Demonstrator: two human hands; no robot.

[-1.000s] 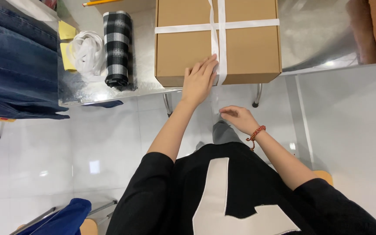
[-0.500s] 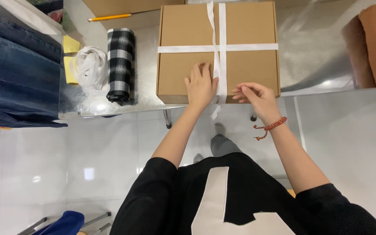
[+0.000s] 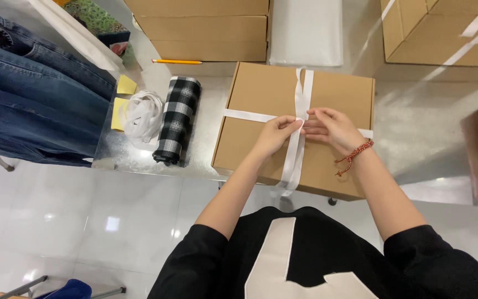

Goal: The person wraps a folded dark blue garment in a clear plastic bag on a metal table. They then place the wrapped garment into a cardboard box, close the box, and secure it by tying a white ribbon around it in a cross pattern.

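Observation:
A flat brown cardboard box (image 3: 261, 94) lies on the metal table (image 3: 416, 133), crossed by a white ribbon (image 3: 304, 88). My left hand (image 3: 276, 134) and my right hand (image 3: 330, 128) meet over the middle of the lid where the ribbon bands cross. Both pinch the ribbon there. Its loose ends hang down over the box's near edge. A red braided bracelet circles my right wrist.
Left of the box lie a black-and-white checked fabric roll (image 3: 178, 119), a bundle of white ribbon (image 3: 142, 113) and yellow notes (image 3: 126, 84). Folded jeans (image 3: 34, 99) fill the far left. More cardboard boxes (image 3: 206, 27) and a pencil (image 3: 176, 61) sit behind.
Both hands have moved from the box's near edge up to the middle of the lid and taken the ribbon at the crossing. The camera view has tilted further over the table.

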